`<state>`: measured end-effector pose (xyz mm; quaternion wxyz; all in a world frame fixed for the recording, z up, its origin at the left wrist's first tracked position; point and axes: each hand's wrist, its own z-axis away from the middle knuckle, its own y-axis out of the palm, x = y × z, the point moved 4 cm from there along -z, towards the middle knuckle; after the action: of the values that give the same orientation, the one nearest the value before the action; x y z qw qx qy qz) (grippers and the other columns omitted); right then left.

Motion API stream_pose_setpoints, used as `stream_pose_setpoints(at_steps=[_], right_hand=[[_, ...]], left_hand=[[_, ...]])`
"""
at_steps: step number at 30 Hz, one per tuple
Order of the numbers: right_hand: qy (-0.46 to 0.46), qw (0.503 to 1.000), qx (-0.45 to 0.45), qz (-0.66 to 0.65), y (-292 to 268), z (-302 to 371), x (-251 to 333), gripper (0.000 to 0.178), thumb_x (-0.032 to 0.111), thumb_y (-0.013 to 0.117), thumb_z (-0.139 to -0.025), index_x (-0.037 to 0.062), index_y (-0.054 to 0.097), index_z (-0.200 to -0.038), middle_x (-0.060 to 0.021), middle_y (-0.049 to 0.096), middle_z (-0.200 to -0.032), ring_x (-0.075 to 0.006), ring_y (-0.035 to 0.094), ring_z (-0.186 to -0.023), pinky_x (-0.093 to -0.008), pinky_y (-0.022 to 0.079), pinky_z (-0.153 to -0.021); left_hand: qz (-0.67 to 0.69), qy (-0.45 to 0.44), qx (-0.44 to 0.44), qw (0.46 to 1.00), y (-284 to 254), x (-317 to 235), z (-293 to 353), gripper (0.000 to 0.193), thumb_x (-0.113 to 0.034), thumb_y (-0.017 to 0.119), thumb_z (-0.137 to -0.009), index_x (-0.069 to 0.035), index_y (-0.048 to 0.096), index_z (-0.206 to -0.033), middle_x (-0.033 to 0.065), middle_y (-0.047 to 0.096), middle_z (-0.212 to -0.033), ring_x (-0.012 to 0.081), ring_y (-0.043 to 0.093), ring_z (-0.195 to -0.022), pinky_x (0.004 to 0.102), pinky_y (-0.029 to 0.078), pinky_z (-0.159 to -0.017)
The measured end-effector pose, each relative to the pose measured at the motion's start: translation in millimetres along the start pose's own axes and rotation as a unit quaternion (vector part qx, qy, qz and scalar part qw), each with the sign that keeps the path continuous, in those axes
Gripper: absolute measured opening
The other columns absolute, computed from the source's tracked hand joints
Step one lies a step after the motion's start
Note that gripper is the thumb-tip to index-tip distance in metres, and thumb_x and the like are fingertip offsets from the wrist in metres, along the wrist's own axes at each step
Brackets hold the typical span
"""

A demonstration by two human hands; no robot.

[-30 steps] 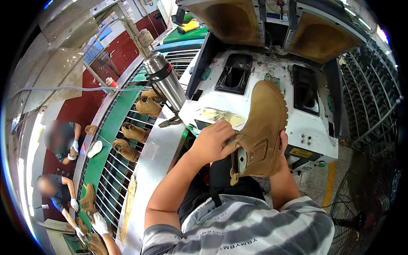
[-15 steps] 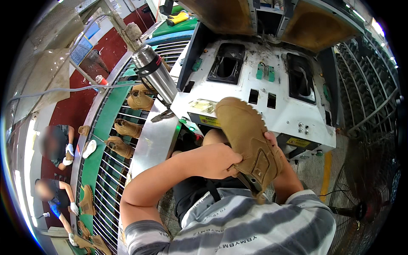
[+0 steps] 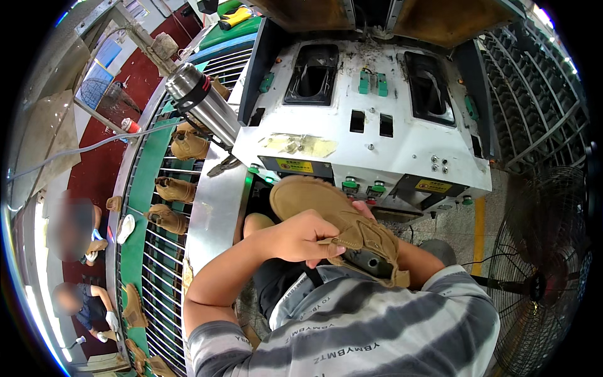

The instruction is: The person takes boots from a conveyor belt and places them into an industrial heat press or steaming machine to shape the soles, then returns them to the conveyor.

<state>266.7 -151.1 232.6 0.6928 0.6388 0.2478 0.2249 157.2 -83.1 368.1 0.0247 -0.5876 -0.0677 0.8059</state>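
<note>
A tan-brown lace-up style boot (image 3: 314,200) is held over my lap, toe pointing to the far left and its opening turned toward me. My left hand (image 3: 301,235) is closed on the near edge of the upper, pinching it between thumb and fingers by the opening. From the far right side my right hand (image 3: 363,210) grips the boot; only some fingertips show, the rest being hidden behind it. Inside the opening, a dark lining with a small round hole (image 3: 373,262) is visible.
Ahead stands a white machine (image 3: 402,147) with two dark recessed wells and raised lids. A steel thermos (image 3: 210,110) leans beside it. Left, a roller conveyor (image 3: 160,264) carries several brown boots (image 3: 166,218); two people work beyond it. A large fan (image 3: 534,286) stands right, below a rack (image 3: 527,94).
The boot has come down toward my lap and tilted, so its top and opening show more and the sole edge less. Both hands have kept hold of it. The view has shifted slightly.
</note>
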Motion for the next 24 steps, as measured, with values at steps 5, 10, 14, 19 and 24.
stream_pose_setpoints(at_steps=[5, 10, 14, 19, 24], right_hand=[[-0.156, 0.985, -0.019, 0.071, 25.9, 17.6, 36.5, 0.09, 0.056, 0.058, -0.078, 0.0069, 0.03, -0.148, -0.0195, 0.041, -0.144, -0.0338, 0.048, -0.127, -0.049, 0.04, -0.107], [-0.373, 0.897, -0.067, 0.227, 48.7, 86.8, 120.4, 0.08, 0.042, 0.063, -0.079, 0.0061, 0.036, -0.145, -0.0172, 0.049, -0.139, -0.0348, 0.051, -0.123, -0.0496, 0.043, -0.103], [-0.547, 0.683, -0.247, 0.415, 66.8, 179.9, 231.5, 0.07, 0.021, 0.066, -0.078, 0.0031, 0.041, -0.141, -0.0134, 0.056, -0.129, -0.0286, 0.059, -0.112, -0.0403, 0.05, -0.093], [-0.53, 0.32, -0.394, 0.679, 184.7, 187.2, 338.0, 0.091, 0.027, 0.078, -0.07, 0.0006, 0.036, -0.146, -0.0147, 0.055, -0.132, -0.0212, 0.059, -0.112, -0.031, 0.046, -0.094], [-0.33, 0.125, -0.562, 0.748, 200.7, 153.4, 460.4, 0.106, 0.049, 0.078, -0.061, 0.0002, 0.036, -0.146, -0.0186, 0.054, -0.135, -0.0283, 0.057, -0.118, -0.0344, 0.045, -0.097]], left_hand=[[-0.147, 0.286, -0.207, 0.924, -14.7, 17.1, 12.6, 0.036, -0.016, 0.067, -0.086, -0.004, 0.043, -0.061, 0.0079, 0.048, -0.061, 0.0229, 0.048, -0.053, 0.0323, 0.036, -0.049], [-0.095, 0.145, -0.426, 0.888, -39.0, 114.6, 26.2, 0.033, -0.012, 0.061, -0.089, -0.003, 0.046, -0.061, 0.005, 0.054, -0.062, 0.0126, 0.048, -0.057, 0.0279, 0.038, -0.053], [0.073, 0.003, -0.597, 0.799, -40.6, 232.2, 50.8, 0.03, -0.012, 0.061, -0.091, -0.004, 0.052, -0.064, 0.003, 0.056, -0.062, 0.0091, 0.049, -0.055, 0.0257, 0.039, -0.051], [0.237, -0.006, -0.703, 0.67, -26.6, 343.1, 72.6, 0.029, -0.012, 0.063, -0.09, -0.002, 0.05, -0.066, 0.0043, 0.053, -0.061, 0.0136, 0.049, -0.053, 0.0283, 0.041, -0.051], [0.056, -0.056, -0.714, 0.696, -22.9, 364.0, 86.2, 0.024, -0.01, 0.061, -0.091, -0.002, 0.051, -0.07, 0.0012, 0.05, -0.061, 0.0086, 0.045, -0.055, 0.0254, 0.038, -0.051]])
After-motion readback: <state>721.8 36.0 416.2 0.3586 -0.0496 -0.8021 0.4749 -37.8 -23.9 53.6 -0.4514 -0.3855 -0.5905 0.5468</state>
